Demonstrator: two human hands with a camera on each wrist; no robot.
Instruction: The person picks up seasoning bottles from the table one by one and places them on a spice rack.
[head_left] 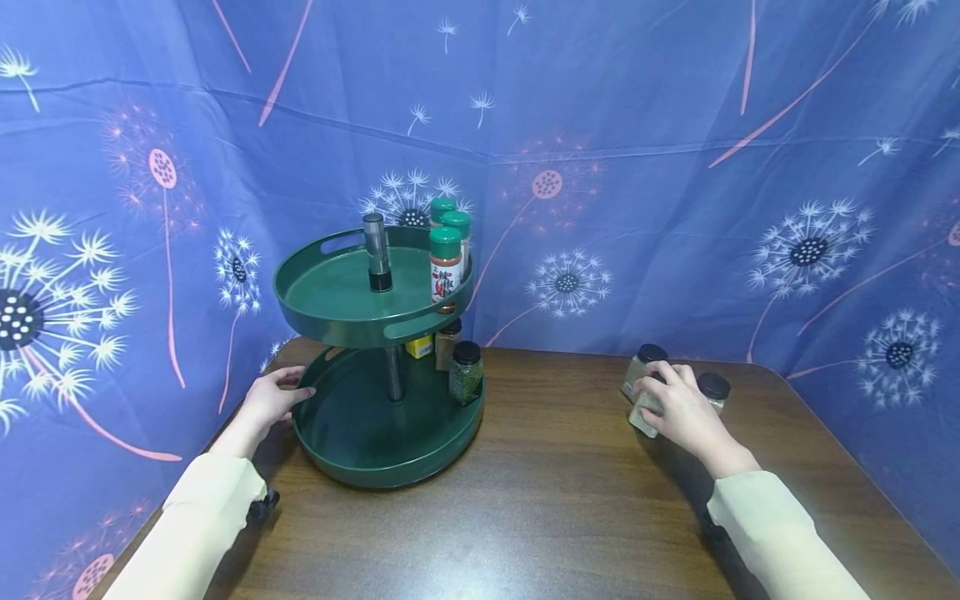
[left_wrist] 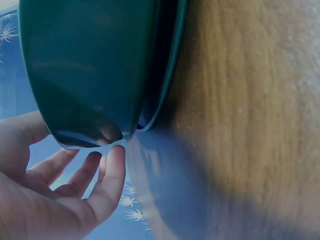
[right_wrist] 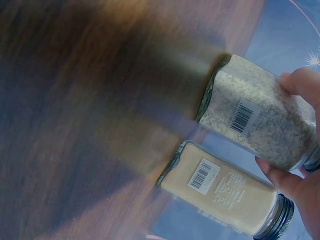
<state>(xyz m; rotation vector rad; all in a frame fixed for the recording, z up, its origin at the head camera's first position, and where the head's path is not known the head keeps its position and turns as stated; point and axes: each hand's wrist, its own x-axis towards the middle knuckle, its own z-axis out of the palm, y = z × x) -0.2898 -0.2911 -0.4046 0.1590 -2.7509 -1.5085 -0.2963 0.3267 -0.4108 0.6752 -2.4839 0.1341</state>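
Observation:
A dark green two-tier rack of round trays (head_left: 337, 329) stands left of centre on the table. My left hand (head_left: 272, 400) holds the lower tray's left edge, its thumb over the rim; in the left wrist view its fingers (left_wrist: 114, 175) bend against the outer wall (left_wrist: 90, 75). Far to the right, my right hand (head_left: 682, 412) grips a clear spice jar of pale, speckled flakes (right_wrist: 255, 110) near its top. The jar leans; whether its base touches the table I cannot tell. Close beside it is a jar of beige powder (right_wrist: 215, 187) with a black lid.
Another black-lidded jar (head_left: 636, 375) stands just behind the right hand. Several green-capped shakers (head_left: 446, 267) line the upper tray's right side. The lower tray holds a jar of green herbs (head_left: 467, 379), a brown-filled jar (head_left: 446, 346) and a yellow box (head_left: 420, 346). Patterned blue cloth (head_left: 637, 208) encloses the table (head_left: 540, 467).

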